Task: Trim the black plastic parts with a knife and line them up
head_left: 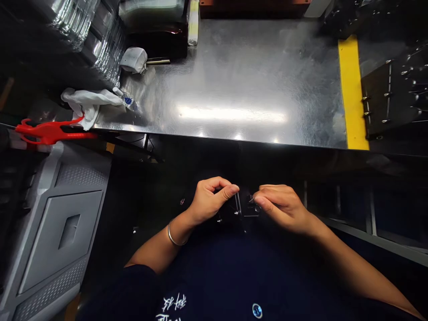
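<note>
Basically both hands are below the near table edge, fingertips facing each other, a small gap between them. Left hand (pixel 212 200): thumb and forefinger pinched on the top end of a dark part with shiny rods (pixel 237 203), which hangs just below those fingertips, in the gap. Right hand (pixel 284 207): thumb and forefinger pinched on a thin metal piece (pixel 252 199), near the rods. Too dark to tell whether the two pieces touch.

Table (pixel 261 67): metal, scuffed, bright glare band. Yellow strip (pixel 352 98) on its right, rodded dark parts (pixel 386 98) beyond that. Left end: stacked trays (pixel 103 55), white cloth (pixel 87 100), white bundle (pixel 134 59). Red tool (pixel 47 132) at the front left corner, above a grey plastic panel (pixel 63 223). Reddish-brown box (pixel 254 9) at the back edge.
</note>
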Available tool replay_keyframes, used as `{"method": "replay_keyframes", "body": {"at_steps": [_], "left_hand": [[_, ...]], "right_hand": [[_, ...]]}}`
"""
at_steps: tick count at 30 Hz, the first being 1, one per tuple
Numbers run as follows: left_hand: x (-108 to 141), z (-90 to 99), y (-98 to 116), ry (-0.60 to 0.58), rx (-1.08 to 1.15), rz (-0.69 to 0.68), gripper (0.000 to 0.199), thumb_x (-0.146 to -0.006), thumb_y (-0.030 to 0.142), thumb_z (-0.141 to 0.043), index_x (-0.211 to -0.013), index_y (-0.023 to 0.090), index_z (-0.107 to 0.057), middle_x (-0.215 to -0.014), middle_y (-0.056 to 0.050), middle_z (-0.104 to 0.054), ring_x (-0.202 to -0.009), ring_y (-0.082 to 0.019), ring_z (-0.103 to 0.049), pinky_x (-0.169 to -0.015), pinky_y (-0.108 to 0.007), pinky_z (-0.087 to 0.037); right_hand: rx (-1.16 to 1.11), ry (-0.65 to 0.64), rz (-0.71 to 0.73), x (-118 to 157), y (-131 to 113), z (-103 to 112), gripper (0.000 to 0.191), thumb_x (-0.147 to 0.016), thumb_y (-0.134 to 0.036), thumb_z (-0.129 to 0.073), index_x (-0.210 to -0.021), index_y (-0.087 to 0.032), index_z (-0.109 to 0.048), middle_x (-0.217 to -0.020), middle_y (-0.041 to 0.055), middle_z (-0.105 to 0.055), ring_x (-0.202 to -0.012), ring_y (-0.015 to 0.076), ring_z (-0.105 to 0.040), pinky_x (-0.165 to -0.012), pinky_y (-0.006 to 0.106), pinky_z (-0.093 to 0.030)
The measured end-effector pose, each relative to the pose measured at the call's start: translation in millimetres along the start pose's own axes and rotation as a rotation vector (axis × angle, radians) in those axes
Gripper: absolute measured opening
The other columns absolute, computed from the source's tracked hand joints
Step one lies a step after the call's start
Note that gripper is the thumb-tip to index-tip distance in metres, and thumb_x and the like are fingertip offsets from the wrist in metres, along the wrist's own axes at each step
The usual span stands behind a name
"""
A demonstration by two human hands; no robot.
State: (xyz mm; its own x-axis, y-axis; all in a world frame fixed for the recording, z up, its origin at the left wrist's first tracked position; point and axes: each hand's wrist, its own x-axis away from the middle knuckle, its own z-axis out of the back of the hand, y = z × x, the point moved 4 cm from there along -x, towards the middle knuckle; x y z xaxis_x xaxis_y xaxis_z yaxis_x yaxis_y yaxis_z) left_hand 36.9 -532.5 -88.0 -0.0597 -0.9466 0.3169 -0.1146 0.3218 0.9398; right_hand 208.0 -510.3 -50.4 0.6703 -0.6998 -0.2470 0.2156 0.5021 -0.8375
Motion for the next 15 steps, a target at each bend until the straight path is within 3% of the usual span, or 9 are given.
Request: {"method": "replay_keyframes", "body": {"at_steps": [3, 7, 15], "left_hand": [[-1.9, -0.8, 0.0, -0.039, 0.036, 0.035, 0.048, -0.067, 0.058, -0.075, -0.059, 0.013, -0.063, -0.051, 0.001, -0.052, -0.047, -0.006, -0.041, -0.045, -0.02, -0.035], [-3.2, -0.2, 8.7, -0.066, -0.009, -0.044, 0.045, -0.069, 0.055, -0.075, -0.058, 0.013, -0.063, -0.054, 0.0, -0.055, -0.05, -0.007, -0.045, -0.05, -0.021, -0.039], [-3.8, 1.6, 10.5, -0.05, -0.017, -0.082, 0.041, -0.073, 0.051, -0.073, -0.059, 0.013, -0.064, -0.055, 0.0, -0.057, -0.051, -0.008, -0.046, -0.051, -0.021, -0.04]], "right_hand": [[-0.04, -0.031, 0.053, 0.3, -1.1, -0.3, 0.021, -0.091, -0.011, -0.049, -0.072, -0.014, -0.055, -0.055, -0.0021, -0.048, -0.051, 0.0052, -0.042, -0.052, 0.019, -0.035], [-0.169, -0.03, 0.01, 2.8, 1.1, 1.3, 0.023, -0.093, -0.013, -0.044, -0.075, -0.014, -0.057, -0.057, -0.0014, -0.049, -0.05, 0.0054, -0.044, -0.049, 0.019, -0.035], [0.018, 0.048, 0.027, 0.3, -6.0, 5.2, 0.022, -0.093, -0.016, -0.046, -0.077, -0.015, -0.061, -0.056, -0.0003, -0.053, -0.049, 0.0067, -0.048, -0.048, 0.019, -0.038]]}}
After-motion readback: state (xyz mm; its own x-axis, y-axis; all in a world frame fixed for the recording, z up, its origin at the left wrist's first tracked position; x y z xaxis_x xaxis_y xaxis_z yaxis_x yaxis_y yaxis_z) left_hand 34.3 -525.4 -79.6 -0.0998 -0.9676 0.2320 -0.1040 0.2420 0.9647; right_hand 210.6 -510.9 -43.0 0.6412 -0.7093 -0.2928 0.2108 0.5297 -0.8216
